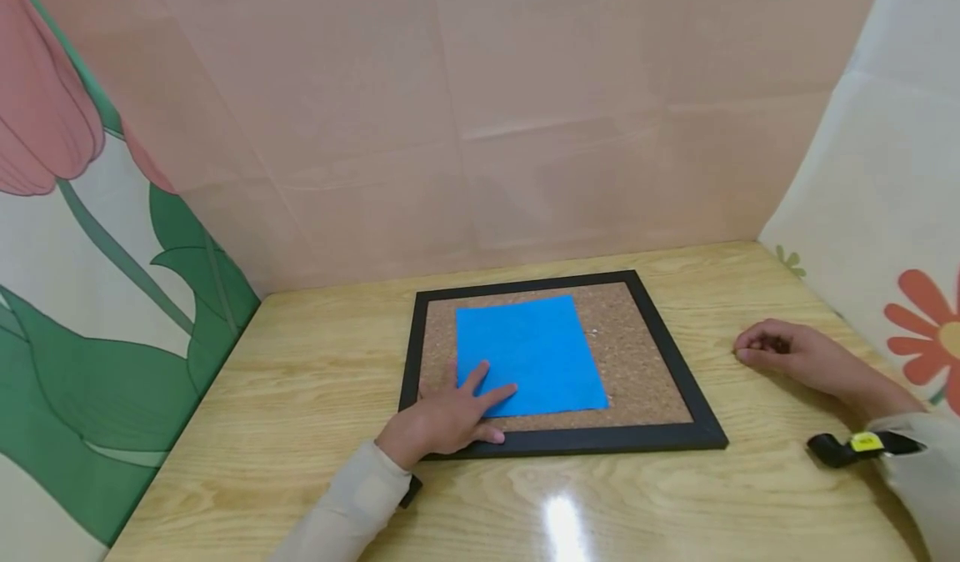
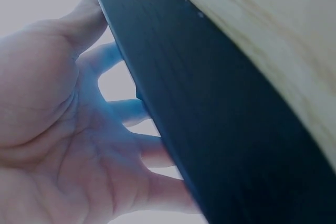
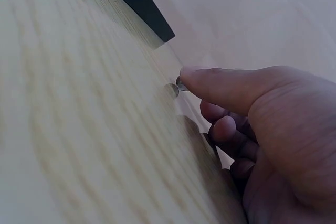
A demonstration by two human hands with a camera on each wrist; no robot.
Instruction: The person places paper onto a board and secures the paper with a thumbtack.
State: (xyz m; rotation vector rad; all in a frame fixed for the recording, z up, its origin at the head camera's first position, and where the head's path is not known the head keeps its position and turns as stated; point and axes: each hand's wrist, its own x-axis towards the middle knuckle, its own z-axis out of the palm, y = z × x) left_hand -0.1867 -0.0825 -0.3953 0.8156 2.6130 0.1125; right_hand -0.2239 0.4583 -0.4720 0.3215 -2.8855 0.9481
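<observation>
A blue sheet [image 1: 528,353] lies on a black-framed cork board [image 1: 645,362]. My left hand [image 1: 446,416] rests over the sheet's lower left corner and the frame's front edge, its fingers spread. In the left wrist view, the palm faces the camera and the black frame hides the fingertips. To the right of the board, my right hand [image 1: 810,358] is low at the table with curled fingers. At its thumb tip, the right wrist view shows a small shiny metal thumbtack [image 3: 181,84], pinched just above the tabletop; the index fingertip is hidden behind the thumb.
The board lies flat on a wood-grain table [image 1: 315,378]. Small pale specks show on the cork beside the sheet's right edge. A pinkish sheet [image 1: 525,128] covers the back, and flower-printed panels stand on the left and right.
</observation>
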